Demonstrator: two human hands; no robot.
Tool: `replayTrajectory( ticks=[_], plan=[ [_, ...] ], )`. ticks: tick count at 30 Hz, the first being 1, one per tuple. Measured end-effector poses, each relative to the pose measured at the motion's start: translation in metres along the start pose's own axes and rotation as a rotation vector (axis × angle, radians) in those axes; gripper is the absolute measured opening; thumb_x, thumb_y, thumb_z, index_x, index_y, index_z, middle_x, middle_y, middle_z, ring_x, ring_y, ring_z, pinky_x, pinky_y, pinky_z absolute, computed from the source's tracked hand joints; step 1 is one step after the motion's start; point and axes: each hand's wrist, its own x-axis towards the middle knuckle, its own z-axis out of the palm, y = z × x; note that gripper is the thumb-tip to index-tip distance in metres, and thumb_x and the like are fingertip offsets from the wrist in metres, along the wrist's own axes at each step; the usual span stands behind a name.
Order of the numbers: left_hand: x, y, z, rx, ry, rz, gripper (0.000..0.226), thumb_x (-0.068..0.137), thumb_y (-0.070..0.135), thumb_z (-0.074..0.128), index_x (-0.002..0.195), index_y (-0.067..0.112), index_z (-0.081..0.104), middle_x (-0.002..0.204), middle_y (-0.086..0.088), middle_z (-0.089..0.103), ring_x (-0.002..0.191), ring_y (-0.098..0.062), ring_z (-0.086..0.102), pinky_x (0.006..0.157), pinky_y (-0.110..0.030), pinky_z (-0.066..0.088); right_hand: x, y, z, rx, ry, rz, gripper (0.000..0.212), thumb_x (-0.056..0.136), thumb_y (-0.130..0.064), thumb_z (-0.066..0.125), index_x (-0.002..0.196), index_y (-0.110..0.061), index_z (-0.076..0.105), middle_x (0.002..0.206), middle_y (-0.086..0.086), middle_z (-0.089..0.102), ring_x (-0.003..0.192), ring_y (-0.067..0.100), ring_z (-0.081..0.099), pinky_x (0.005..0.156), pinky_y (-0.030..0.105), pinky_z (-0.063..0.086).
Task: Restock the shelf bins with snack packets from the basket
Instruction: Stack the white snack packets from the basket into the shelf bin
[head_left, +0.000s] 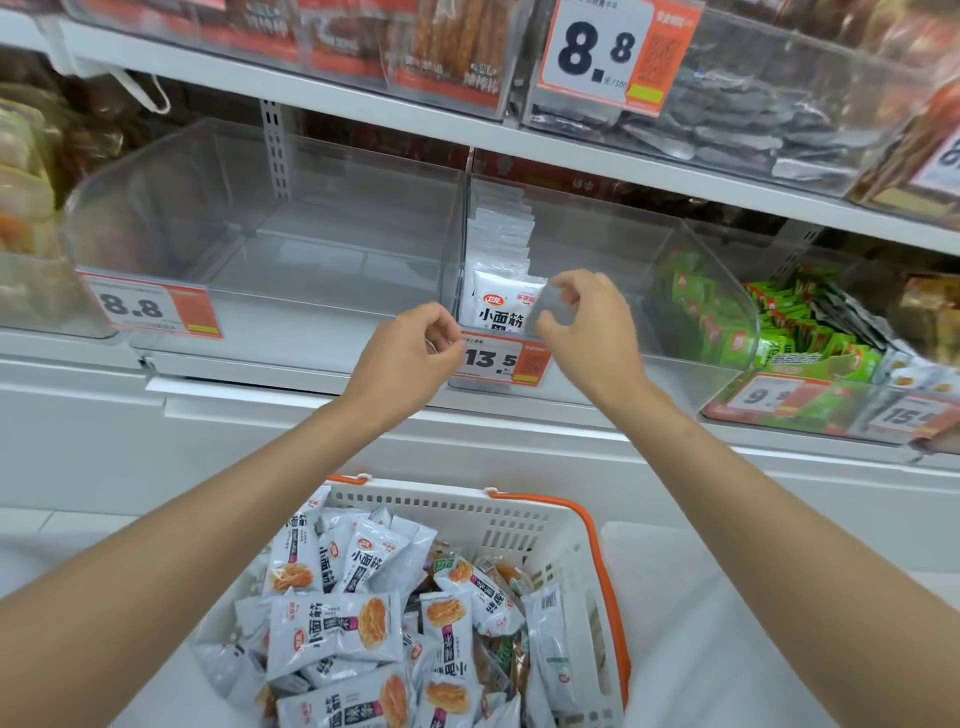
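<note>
- A white perforated plastic basket (519, 514) with an orange handle (597, 540) is seen at the bottom centre, below the shelf. It is piled with white snack packets (337, 629) printed with an orange food picture, and a few brownish packets are mixed in on its right side.
- A clear plastic middle bin (613, 260) is set on the white shelf (291, 374). A row of upright white packets (501, 244) is stood along its left wall, the front packet (498, 306) facing outward. An orange-and-white price tag marked 13.5 (501, 359) is fixed to its front.
- The left hand (415, 345) is held at the front left corner of the middle bin, fingers curled inward; nothing is seen in its grasp.
- The right hand (589, 317) is raised at the front packet's right edge, which appears to be pinched between the curled fingers and thumb.
- A clear plastic left bin (260, 171), tagged 8.8, is placed just beside the middle bin, and the shelf is visible through its walls.
- A clear right bin (727, 291) is filled with green packets (810, 332).
- On the shelf above, clear upper bins (841, 78) are stocked with red-brown snacks and dark grey packets.
</note>
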Motion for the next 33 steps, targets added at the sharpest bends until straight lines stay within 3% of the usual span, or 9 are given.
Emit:
replayTrajectory(
  ticks=[4,10,13,17,19,22,25,28,33],
  plan=[
    [-0.015,-0.012,0.005,0.091,-0.196,-0.121,0.009,0.086,0.019,0.064,0.077,0.021,0.063,0.068,0.008,0.06,0.063,-0.01,0.054,0.057,-0.023,0.042,-0.048,0.009,0.023,0.099,0.062,-0.153,0.011,0.08,-0.007,0.059,0.086,-0.016,0.063,0.08,-0.006,0.058,0.07,0.009,0.049,0.065,0.023,0.04],
    [-0.054,-0.058,0.013,0.333,-0.626,-0.301,0.01,0.088,0.015,0.061,0.087,0.011,0.07,0.087,0.003,0.068,0.077,-0.014,0.064,0.066,-0.026,0.05,-0.127,0.05,0.1,-0.149,-0.799,0.017,0.019,0.087,-0.01,0.053,0.097,-0.014,0.069,0.097,0.0,0.067,0.086,0.018,0.06,0.08,0.033,0.053],
    [-0.067,-0.079,0.02,0.433,-0.715,-0.34,0.013,0.088,0.017,0.061,0.091,0.009,0.071,0.086,0.004,0.066,0.078,-0.017,0.067,0.072,-0.03,0.054,-0.161,0.066,0.133,-0.261,-1.053,0.056,0.019,0.089,-0.011,0.053,0.102,-0.009,0.067,0.105,0.007,0.064,0.092,0.025,0.061,0.084,0.038,0.054],
    [-0.072,-0.098,0.023,0.52,-0.767,-0.334,0.014,0.086,0.017,0.059,0.08,0.007,0.068,0.084,-0.001,0.063,0.065,-0.02,0.062,0.072,-0.034,0.055,-0.201,0.084,0.166,-0.374,-1.317,0.114,0.023,0.091,-0.011,0.051,0.069,-0.014,0.048,0.073,0.005,0.047,0.068,0.02,0.048,0.082,0.035,0.052],
    [-0.073,-0.102,0.025,0.532,-0.775,-0.325,0.013,0.086,0.017,0.059,0.08,0.01,0.068,0.088,0.0,0.066,0.068,-0.017,0.063,0.073,-0.034,0.054,-0.215,0.089,0.175,-0.396,-1.363,0.17,0.033,0.092,-0.007,0.048,0.062,-0.015,0.034,0.064,0.002,0.034,0.056,0.016,0.036,0.075,0.031,0.051],
    [-0.073,-0.104,0.028,0.517,-0.768,-0.323,0.011,0.087,0.018,0.06,0.086,0.014,0.07,0.097,0.002,0.069,0.08,-0.016,0.069,0.074,-0.031,0.055,-0.228,0.092,0.183,-0.377,-1.366,0.302,0.011,0.095,-0.007,0.049,0.084,-0.006,0.052,0.069,0.004,0.038,0.055,0.014,0.037,0.046,0.025,0.031],
    [-0.074,-0.104,0.031,0.503,-0.773,-0.329,0.009,0.088,0.017,0.06,0.086,0.014,0.068,0.097,0.002,0.068,0.078,-0.016,0.07,0.068,-0.028,0.054,-0.237,0.098,0.189,-0.295,-1.336,0.455,0.061,0.096,-0.007,0.051,0.146,0.003,0.018,0.082,0.008,0.048,0.066,0.015,0.046,0.046,0.025,0.033],
    [-0.075,-0.101,0.031,0.496,-0.774,-0.327,0.008,0.089,0.017,0.06,0.086,0.015,0.068,0.095,0.003,0.067,0.078,-0.014,0.067,0.066,-0.025,0.05,-0.243,0.099,0.192,-0.238,-1.267,0.508,0.082,0.095,-0.006,0.053,0.152,-0.001,-0.005,0.113,0.016,0.059,0.086,0.021,0.055,0.05,0.025,0.038],
    [-0.076,-0.098,0.031,0.485,-0.774,-0.323,0.008,0.089,0.016,0.06,0.089,0.015,0.068,0.097,0.006,0.062,0.074,-0.011,0.064,0.068,-0.026,0.049,-0.238,0.09,0.188,-0.152,-1.081,0.52,0.082,0.091,-0.003,0.057,0.153,-0.005,0.003,0.128,0.018,0.056,0.106,0.026,0.059,0.062,0.031,0.043]
  ],
)
